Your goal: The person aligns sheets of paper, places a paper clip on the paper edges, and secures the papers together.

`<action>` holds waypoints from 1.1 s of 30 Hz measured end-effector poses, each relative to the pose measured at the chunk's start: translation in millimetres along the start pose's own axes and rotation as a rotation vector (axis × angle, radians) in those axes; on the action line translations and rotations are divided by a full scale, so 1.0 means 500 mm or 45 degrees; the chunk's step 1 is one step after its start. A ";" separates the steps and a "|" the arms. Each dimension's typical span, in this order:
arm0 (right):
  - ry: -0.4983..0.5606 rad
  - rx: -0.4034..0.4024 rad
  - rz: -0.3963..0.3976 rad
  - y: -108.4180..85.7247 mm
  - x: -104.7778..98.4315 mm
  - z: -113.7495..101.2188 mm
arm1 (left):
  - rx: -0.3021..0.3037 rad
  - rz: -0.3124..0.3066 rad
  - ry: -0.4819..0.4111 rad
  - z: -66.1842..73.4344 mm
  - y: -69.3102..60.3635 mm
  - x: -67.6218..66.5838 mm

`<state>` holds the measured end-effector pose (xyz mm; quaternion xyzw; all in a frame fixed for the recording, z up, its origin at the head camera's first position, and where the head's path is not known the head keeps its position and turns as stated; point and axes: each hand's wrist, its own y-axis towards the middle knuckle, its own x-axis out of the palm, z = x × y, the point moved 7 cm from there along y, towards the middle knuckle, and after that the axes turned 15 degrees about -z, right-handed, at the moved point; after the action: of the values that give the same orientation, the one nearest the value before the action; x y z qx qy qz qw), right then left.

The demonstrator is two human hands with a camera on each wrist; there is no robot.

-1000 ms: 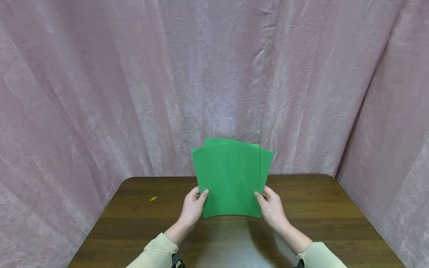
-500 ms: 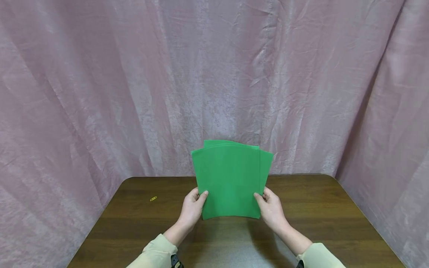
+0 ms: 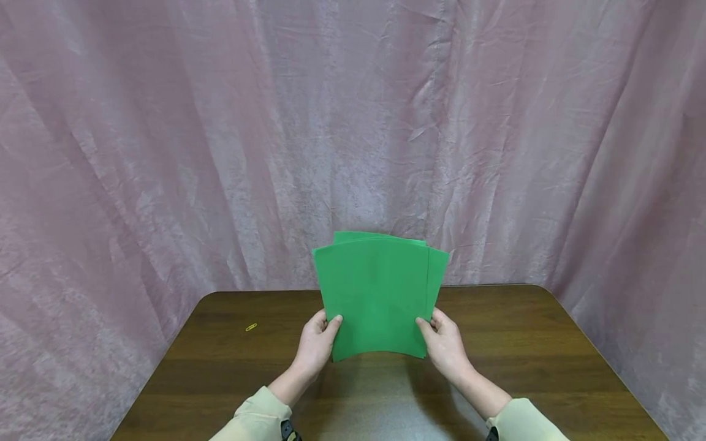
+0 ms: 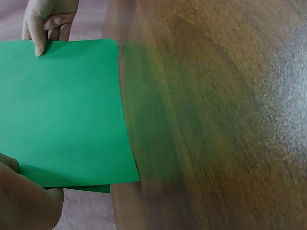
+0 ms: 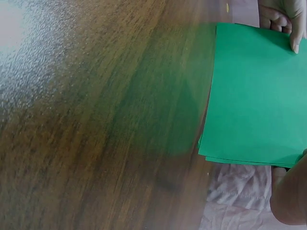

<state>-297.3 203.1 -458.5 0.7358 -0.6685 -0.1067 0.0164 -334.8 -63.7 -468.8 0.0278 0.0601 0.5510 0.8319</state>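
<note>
Several green sheets of paper (image 3: 377, 294) are held up above the table, unevenly fanned, with corners sticking out at the top and right. My left hand (image 3: 315, 343) pinches their left edge, thumb in front and fingers behind. On the opposite edge my right hand (image 3: 445, 346) pinches the sheets the same way. The stack bows slightly between the hands. In the left wrist view the green paper (image 4: 62, 110) fills the left side, its layers offset at the lower edge. The right wrist view shows the paper (image 5: 256, 96) with both hands at its edges.
A yellow paper clip (image 3: 251, 327) lies on the brown wooden table (image 3: 209, 380), left of the hands. Pink curtains (image 3: 353, 122) hang behind the table and along its sides.
The sheets stay in both hands and bow a little more at the lower edge. Hands and paper have shifted only slightly. The curtain at the right has moved.
</note>
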 end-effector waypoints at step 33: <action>-0.026 -0.022 0.001 0.002 -0.004 0.019 | -0.029 -0.015 -0.048 -0.036 -0.004 0.005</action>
<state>-300.2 205.9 -467.4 0.7342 -0.6681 -0.1199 0.0162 -334.6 -62.3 -487.2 0.0283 0.0382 0.5462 0.8363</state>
